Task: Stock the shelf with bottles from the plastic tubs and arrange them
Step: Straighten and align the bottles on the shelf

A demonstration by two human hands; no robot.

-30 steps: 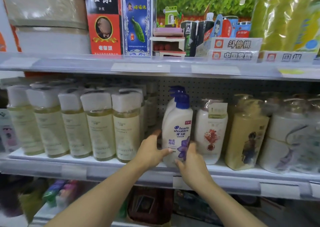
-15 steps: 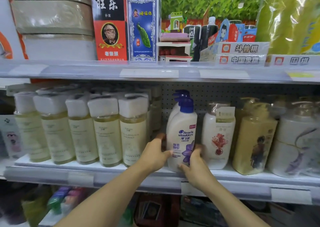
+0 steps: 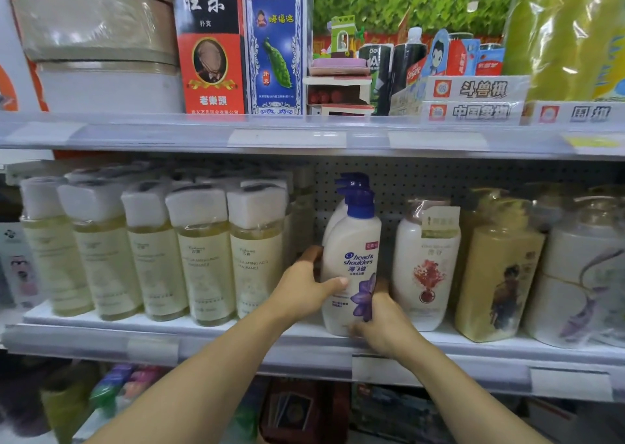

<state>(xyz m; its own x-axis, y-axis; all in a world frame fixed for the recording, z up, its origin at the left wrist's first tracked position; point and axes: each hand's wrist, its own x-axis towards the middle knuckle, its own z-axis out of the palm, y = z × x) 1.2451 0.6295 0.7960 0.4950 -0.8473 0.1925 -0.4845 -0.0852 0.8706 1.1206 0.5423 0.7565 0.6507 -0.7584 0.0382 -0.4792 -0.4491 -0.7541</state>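
Note:
A white shampoo bottle (image 3: 351,250) with a blue pump top and a purple flower label stands upright near the front of the middle shelf (image 3: 236,345). A second bottle of the same kind stands right behind it, mostly hidden. My left hand (image 3: 301,288) grips the front bottle's left side, thumb across its label. My right hand (image 3: 382,321) grips its lower right corner at the base. Both forearms reach up from below.
A row of pale yellow bottles (image 3: 203,257) with white caps fills the shelf to the left. A white bottle with a red flower (image 3: 426,267), a tan bottle (image 3: 497,274) and wrapped bottles stand to the right. Boxes crowd the upper shelf (image 3: 304,135).
The view has tilted slightly, so the shelf sits lower in frame. Both hands keep hold of the white bottle, and my right hand has slid down toward its base.

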